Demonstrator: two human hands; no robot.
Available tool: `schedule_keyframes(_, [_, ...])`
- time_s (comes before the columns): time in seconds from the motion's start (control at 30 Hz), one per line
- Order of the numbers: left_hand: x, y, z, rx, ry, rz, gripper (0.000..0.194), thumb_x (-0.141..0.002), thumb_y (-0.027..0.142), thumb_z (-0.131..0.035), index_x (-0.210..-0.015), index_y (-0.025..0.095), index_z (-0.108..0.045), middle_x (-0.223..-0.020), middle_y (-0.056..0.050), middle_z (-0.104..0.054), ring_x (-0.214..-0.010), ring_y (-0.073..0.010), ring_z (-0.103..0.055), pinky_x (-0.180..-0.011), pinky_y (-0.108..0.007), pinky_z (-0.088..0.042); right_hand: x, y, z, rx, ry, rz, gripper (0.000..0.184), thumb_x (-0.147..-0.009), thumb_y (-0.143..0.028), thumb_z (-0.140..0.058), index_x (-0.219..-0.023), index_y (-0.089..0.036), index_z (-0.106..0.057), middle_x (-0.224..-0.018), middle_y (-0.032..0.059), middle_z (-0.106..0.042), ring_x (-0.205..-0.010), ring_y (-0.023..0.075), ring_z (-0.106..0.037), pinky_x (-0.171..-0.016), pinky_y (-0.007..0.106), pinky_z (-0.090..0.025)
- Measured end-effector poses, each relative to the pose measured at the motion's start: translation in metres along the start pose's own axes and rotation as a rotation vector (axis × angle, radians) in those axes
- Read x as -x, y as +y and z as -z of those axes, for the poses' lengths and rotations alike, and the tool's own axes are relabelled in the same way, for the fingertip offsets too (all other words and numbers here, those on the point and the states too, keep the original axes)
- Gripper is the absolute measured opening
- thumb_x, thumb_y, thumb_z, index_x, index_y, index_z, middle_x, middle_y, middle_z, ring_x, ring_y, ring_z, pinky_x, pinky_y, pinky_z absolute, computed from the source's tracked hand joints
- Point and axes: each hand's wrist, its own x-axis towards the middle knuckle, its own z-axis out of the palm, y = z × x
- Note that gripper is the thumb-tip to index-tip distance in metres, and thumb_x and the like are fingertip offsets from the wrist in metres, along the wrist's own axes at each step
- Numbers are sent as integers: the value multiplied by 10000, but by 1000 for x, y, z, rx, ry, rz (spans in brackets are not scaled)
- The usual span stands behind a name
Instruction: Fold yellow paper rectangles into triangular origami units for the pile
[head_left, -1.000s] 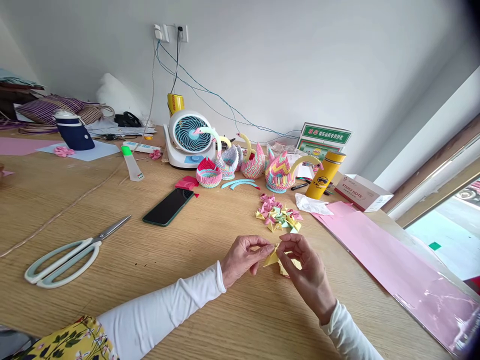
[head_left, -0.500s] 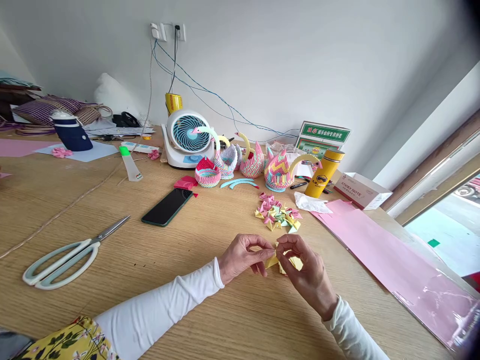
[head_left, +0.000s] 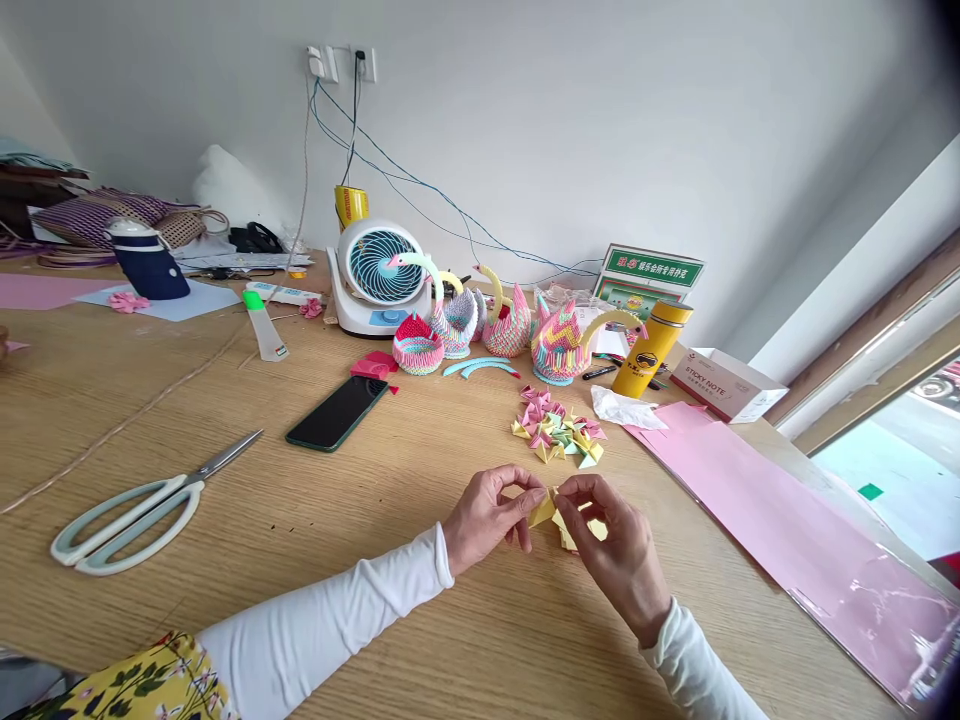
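Head view, nearest first: what are the hands doing?

Both are pinching. The left hand [head_left: 491, 512] and the right hand [head_left: 619, 545] meet over the counter [head_left: 390, 620], thumbs and fingertips narrowed on one small yellow paper piece [head_left: 541, 512] held between them. It looks creased; the fingers hide part of it, so I cannot tell how many folds it has.

Is there more paper close by?

Yes. A small stack of yellow slips [head_left: 567, 540] lies just beside the held piece, partly hidden behind the right hand. They look flat and unfolded.

And beyond the hands?

Just past them is a loose pile of folded pieces [head_left: 553, 432], pointed, in pink, yellow and pale green. Well off to the left of the hands lie scissors [head_left: 150, 515], closed; to the right, a long pink sheet [head_left: 750, 500].

So how far along is it?

As I judge it, the pile is finished folding, the piece in the fingers is partway, and the yellow slips are untouched. I cannot count either group.

What stands farthest away?

Beyond the pile, a row of swan-shaped paper models [head_left: 506, 328], complete with curved necks on several, with a yellow bottle [head_left: 651, 352] to their right. Behind their left end sits a white fan [head_left: 384, 275].
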Motion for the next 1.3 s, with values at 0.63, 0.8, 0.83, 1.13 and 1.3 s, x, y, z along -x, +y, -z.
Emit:
schedule_keyframes(0.63, [-1,-6,-7,-98,209,-140,240,-812,355,-608,-852,120,-640,-824,-52,-655,-769,-136,-580,-723,-214,-460,2,0,-11,-57,-17,-183,215,-849,-378,-560,-790,-179,-616,-658,34,-661,-556,152,-627,-468,211,-494])
schedule_keyframes(0.8, [-1,-6,-8,-118,238,-149,241,-810,356,-610,-839,121,-650,-823,-54,-671,-772,-145,-603,-743,-225,-476,2,0,-12,-52,-22,-178,224,-868,-375,-528,-799,-179,-611,-657,31,-645,-548,147,-607,-483,212,-485])
schedule_keyframes(0.83, [-1,-6,-9,-115,239,-149,243,-806,357,-614,-837,119,-654,-819,-56,-674,-770,-147,-606,-744,-228,-480,2,0,-12,-60,-32,-177,232,-871,-380,-521,-797,-178,-608,-651,30,-635,-545,146,-596,-481,213,-478])
schedule_keyframes(1.13, [-1,-4,-9,76,172,-71,290,-746,369,-682,-882,114,-706,-888,-81,-716,-854,-193,-648,-817,-276,-500,-4,-1,-5,-150,-162,-234,331,-866,-467,-507,-780,-162,-603,-585,-4,-507,-496,115,-446,-435,207,-356])
schedule_keyframes(1.3, [-2,-3,-8,99,182,-51,268,-725,354,-705,-835,110,-692,-811,-52,-703,-785,-156,-631,-768,-239,-491,-3,-1,-6,-111,-146,-218,287,-877,-419,-505,-777,-166,-597,-605,1,-545,-505,112,-457,-437,199,-355])
